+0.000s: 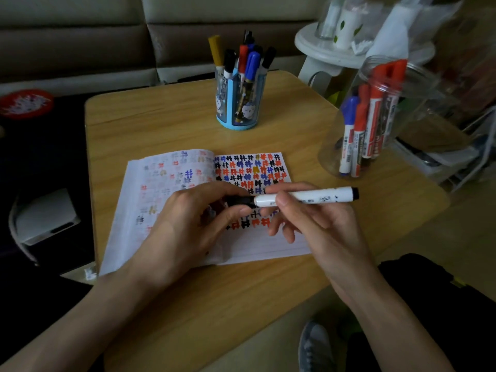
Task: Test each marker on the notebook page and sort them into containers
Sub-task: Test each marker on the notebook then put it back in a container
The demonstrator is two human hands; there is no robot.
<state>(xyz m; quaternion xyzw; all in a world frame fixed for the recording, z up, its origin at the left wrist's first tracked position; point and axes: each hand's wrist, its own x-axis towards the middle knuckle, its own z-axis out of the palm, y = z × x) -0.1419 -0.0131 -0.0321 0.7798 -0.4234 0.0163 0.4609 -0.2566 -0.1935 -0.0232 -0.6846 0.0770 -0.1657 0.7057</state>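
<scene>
Two containers wait beyond our notebook [257,247]: the clear jar [418,103] at right, the blue holder [239,122] upper centre. Mid-frame over it, our right hand [316,218] pinches the marker [308,196], left hand [193,218] grips its cap [240,201]; we fear a jerk could streak ink.

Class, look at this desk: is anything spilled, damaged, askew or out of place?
Nothing is spilled or broken. The open white notebook lies slightly askew on the wooden table, and faint coloured marks on its left page look like ink bled through. The blue pen holder and clear plastic jar hold their markers inside.
</scene>
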